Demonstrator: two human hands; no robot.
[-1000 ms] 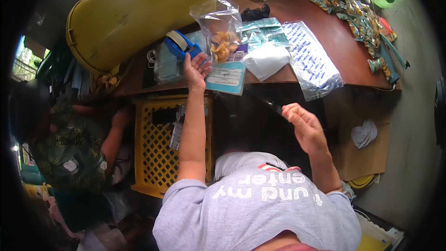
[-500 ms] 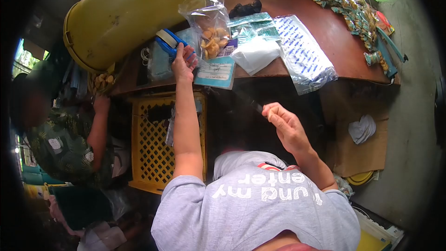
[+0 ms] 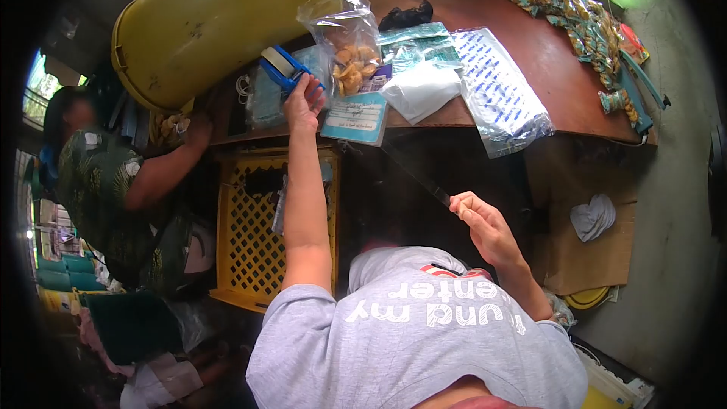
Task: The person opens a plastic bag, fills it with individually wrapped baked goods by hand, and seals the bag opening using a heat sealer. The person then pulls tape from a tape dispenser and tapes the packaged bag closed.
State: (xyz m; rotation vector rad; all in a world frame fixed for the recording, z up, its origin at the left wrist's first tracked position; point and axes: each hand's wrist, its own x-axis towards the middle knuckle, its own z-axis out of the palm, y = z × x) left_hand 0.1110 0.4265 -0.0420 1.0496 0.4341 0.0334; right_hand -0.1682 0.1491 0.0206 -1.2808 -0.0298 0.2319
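Observation:
My left hand (image 3: pixel 304 103) is at the blue tape dispenser (image 3: pixel 283 68), its fingers against the near end of it, over the table's front edge. My right hand (image 3: pixel 478 220) is closed in a pinch on the end of a thin, clear strip of tape (image 3: pixel 430 188), which slants up toward the card. A teal card (image 3: pixel 356 118) lies just right of my left hand. Behind it stands a clear bag of chips (image 3: pixel 354 67). White paper (image 3: pixel 424 91) and a printed plastic sheet (image 3: pixel 503 91) lie to the right.
A large yellow container (image 3: pixel 227 23) lies tipped at the back left. A yellow crate (image 3: pixel 273 288) is below the table. A co-worker (image 3: pixel 113 167) sits at the left, an arm at some chips. Strings of small packets (image 3: pixel 583 30) lie at the right of the brown table (image 3: pixel 522 15).
The view has shifted slightly. The strip from my right hand now shows more clearly. The co-worker has moved upward and reaches toward the chips by the yellow container.

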